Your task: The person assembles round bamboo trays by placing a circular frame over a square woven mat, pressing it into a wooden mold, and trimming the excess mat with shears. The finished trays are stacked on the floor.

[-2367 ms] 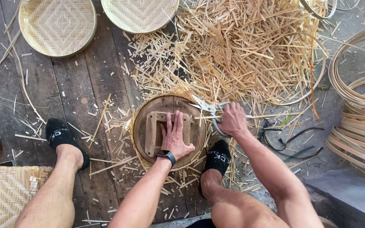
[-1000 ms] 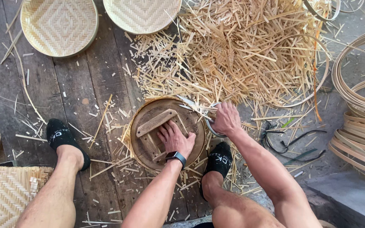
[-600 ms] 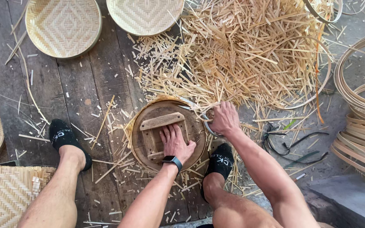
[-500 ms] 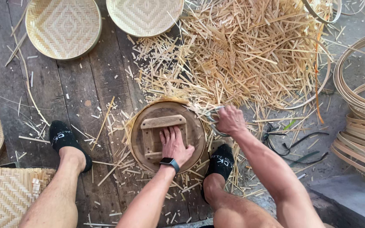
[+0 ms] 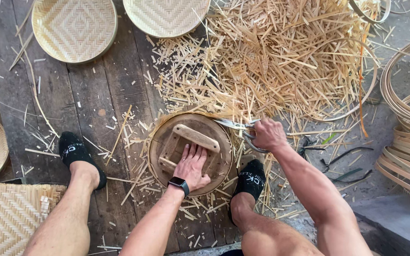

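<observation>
The round wooden form (image 5: pixel 191 152) is being pressed flat to the plank floor (image 5: pixel 96 99) by the left hand (image 5: pixel 191 167), palm open, fingers on its crossbars. Scissors (image 5: pixel 243 129) are being gripped by the right hand (image 5: pixel 267 134) at the rim. Stiff, light woven bamboo (image 5: pixel 162 121) is being pinned underneath, probably best held through the form.
</observation>
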Available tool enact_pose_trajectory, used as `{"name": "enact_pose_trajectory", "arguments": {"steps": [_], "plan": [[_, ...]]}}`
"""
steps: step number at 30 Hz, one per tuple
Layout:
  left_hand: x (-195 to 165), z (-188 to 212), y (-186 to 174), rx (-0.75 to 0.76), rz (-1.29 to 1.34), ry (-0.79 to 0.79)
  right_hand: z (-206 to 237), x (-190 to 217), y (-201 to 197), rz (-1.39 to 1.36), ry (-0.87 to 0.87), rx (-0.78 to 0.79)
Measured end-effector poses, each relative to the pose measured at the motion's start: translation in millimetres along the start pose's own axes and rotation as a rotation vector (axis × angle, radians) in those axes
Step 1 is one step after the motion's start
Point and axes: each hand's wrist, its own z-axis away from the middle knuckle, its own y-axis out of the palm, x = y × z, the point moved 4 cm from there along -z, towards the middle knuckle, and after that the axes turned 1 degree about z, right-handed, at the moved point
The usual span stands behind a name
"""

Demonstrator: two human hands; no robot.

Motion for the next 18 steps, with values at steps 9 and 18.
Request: {"name": "enact_pose_trajectory", "arguments": {"steps": [9, 18], "plan": [[4, 4, -6, 0.104, -0.098, 0.079, -27, 36, -5, 0.035, -0.128, -0.245], [10, 8, -10, 0.218, -0.25, 0.236, -21, 35, -15, 0.021, -0.207, -0.3]]}}
